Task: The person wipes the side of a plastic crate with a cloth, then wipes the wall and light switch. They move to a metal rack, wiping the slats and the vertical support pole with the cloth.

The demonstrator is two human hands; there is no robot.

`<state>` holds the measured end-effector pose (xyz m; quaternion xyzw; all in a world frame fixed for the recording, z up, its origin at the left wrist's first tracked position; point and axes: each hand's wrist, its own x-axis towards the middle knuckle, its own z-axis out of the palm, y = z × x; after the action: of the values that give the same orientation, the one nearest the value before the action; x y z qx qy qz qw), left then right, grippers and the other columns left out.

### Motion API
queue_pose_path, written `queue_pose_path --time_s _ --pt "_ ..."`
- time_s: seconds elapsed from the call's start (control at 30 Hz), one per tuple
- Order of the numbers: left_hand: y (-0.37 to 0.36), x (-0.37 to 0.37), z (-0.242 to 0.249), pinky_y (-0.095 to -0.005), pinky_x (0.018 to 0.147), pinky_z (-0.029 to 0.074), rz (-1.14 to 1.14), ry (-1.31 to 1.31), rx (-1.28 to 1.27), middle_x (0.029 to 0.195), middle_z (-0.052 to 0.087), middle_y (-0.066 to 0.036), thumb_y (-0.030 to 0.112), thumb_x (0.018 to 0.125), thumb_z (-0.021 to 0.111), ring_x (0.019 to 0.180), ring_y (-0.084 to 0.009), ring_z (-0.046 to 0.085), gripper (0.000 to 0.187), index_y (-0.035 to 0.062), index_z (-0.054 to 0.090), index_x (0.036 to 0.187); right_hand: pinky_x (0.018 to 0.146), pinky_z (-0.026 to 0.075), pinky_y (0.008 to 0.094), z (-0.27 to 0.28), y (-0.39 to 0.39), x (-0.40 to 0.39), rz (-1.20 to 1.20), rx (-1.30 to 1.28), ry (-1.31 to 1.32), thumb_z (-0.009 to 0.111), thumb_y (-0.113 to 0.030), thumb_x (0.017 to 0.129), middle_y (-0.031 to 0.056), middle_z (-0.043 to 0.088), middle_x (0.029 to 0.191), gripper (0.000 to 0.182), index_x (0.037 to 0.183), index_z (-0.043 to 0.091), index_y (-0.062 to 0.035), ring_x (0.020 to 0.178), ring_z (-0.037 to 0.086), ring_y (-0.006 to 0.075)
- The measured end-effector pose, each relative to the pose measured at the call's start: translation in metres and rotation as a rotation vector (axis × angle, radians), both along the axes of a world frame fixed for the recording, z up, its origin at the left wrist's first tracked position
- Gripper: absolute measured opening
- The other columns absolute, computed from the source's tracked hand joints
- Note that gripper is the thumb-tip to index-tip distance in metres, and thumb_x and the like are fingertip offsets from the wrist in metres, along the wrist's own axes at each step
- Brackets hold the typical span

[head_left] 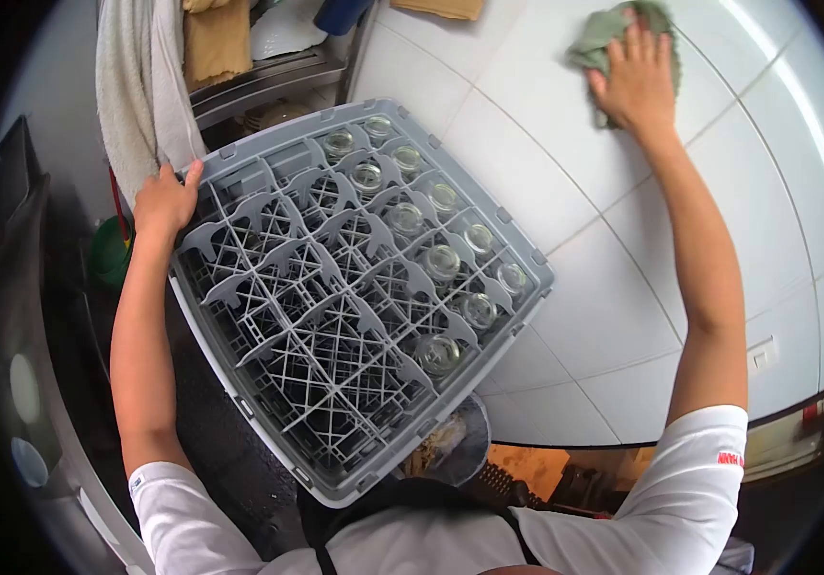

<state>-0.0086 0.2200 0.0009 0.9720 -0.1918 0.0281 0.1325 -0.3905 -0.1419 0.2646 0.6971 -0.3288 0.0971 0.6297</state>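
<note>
My left hand (167, 202) grips the upper left corner of a grey plastic glass rack (249, 407), its thumb over the rim. The rack is tilted in front of my body and divided into square compartments. Several small clear glasses (443, 261) sit in the compartments along its right side; the left compartments show only the lattice base. My right hand (637, 81) lies flat with fingers spread, pressing a green cloth (604, 38) against a white tiled surface (565, 192).
Light towels (139, 96) hang at the upper left beside a metal shelf (268, 77) with yellow cloths (220, 43). A green bucket (107, 254) stands at the left. Below the rack is a clear container (469, 441) with scraps in it. A socket (762, 356) is on the right tiles.
</note>
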Motion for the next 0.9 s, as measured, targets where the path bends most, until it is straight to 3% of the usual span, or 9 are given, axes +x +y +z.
queue_pose_path --time_s 0.03,0.07,0.33,0.53,0.73,0.9 --pt "0.001 0.0 0.0 -0.0529 0.104 0.042 0.001 0.003 -0.002 0.134 0.053 -0.031 0.072 0.094 0.033 0.123 -0.048 0.053 0.083 0.0042 0.048 0.141 0.119 0.016 0.0521 -0.016 0.0 0.018 -0.023 0.067 0.035 0.045 -0.052 0.096 0.0178 0.048 0.144 0.073 0.154 0.032 -0.0101 0.141 0.035 0.0335" --pt "0.001 -0.006 0.004 -0.0523 0.103 0.044 0.011 -0.02 -0.041 0.131 0.055 -0.03 0.069 0.095 0.037 0.122 -0.0466 0.054 0.08 0.0012 0.054 0.134 0.12 0.016 0.0521 -0.028 -0.007 0.032 0.021 0.094 0.054 0.045 -0.052 0.096 0.0171 0.049 0.143 0.073 0.154 0.031 -0.0104 0.14 0.035 0.0329" --pt "0.0 0.001 0.003 -0.0533 0.104 0.042 0.016 0.025 0.01 0.133 0.054 -0.03 0.071 0.095 0.031 0.123 -0.0475 0.053 0.083 0.0038 0.051 0.138 0.121 0.012 0.05 -0.139 -0.037 0.137 0.146 0.254 0.183 0.047 -0.049 0.096 0.0135 0.051 0.142 0.07 0.154 0.031 -0.0145 0.141 0.036 0.0286" --pt "-0.003 0.0 0.004 -0.0521 0.107 0.04 0.027 0.034 0.008 0.139 0.05 -0.029 0.073 0.093 0.034 0.129 -0.0462 0.049 0.085 0.0047 0.048 0.142 0.124 0.009 0.0463 -0.217 -0.045 0.109 0.203 0.444 0.348 0.053 -0.042 0.094 0.009 0.052 0.141 0.064 0.152 0.037 -0.0202 0.14 0.038 0.0261" --pt "-0.002 0.005 0.001 -0.0521 0.107 0.04 0.009 0.025 0.023 0.138 0.052 -0.029 0.074 0.093 0.032 0.128 -0.0457 0.051 0.086 0.0053 0.048 0.143 0.123 0.013 0.0454 -0.183 -0.025 0.021 0.236 0.396 0.123 0.057 -0.039 0.091 0.0109 0.056 0.134 0.062 0.15 0.041 -0.0256 0.137 0.041 0.0272" --pt "0.0 0.004 -0.002 -0.0518 0.107 0.04 0.003 -0.005 0.035 0.138 0.052 -0.029 0.074 0.093 0.032 0.129 -0.0449 0.051 0.086 0.0065 0.046 0.144 0.118 0.023 0.048 -0.064 0.013 -0.075 0.144 0.279 -0.067 0.06 -0.037 0.087 0.0132 0.059 0.129 0.065 0.148 0.044 -0.0266 0.132 0.045 0.0287"
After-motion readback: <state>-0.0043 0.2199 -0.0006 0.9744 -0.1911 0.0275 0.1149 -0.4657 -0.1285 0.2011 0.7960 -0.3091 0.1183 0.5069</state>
